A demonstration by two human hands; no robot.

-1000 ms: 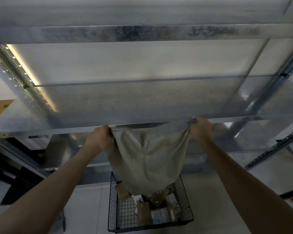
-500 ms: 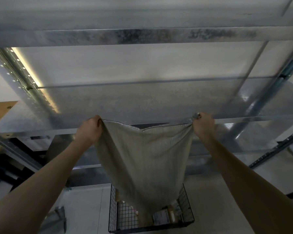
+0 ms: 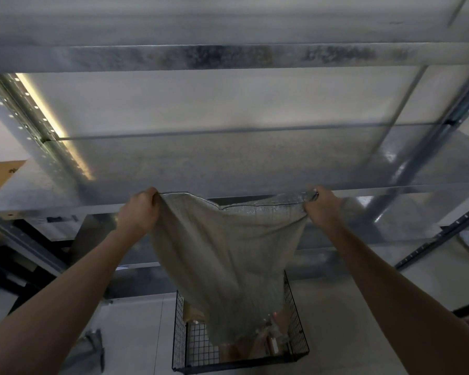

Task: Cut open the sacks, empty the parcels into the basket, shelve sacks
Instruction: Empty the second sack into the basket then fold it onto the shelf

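- Your two bare forearms rise from the lower corners of the view; each ends at one top corner of the sack (image 3: 228, 255).
- Your left hand (image 3: 138, 212) has its fingers curled round the sack's left top corner, bunching the cloth; your right hand (image 3: 324, 209) grips the right top corner the same way, fingers curled over the hem.
- The sack is pale woven cloth; it hangs limp between both hands, its top edge pulled wide with a dip near the middle; its lower end trails down over the basket (image 3: 181, 320).
- The top edge sits level with the front lip of the metal shelf (image 3: 65, 207); whether cloth touches metal cannot be told.
- The basket is black wire; it stands on the pale floor (image 3: 136, 328) directly below the sack; parcels (image 3: 274, 346) show inside it beside the sack's lower end, blurred.
- Beyond your hands the shelf deck runs back; a perforated upright (image 3: 25, 115) stands at the left, a bright strip along it; a piece of cardboard (image 3: 0, 174) shows at the left edge.
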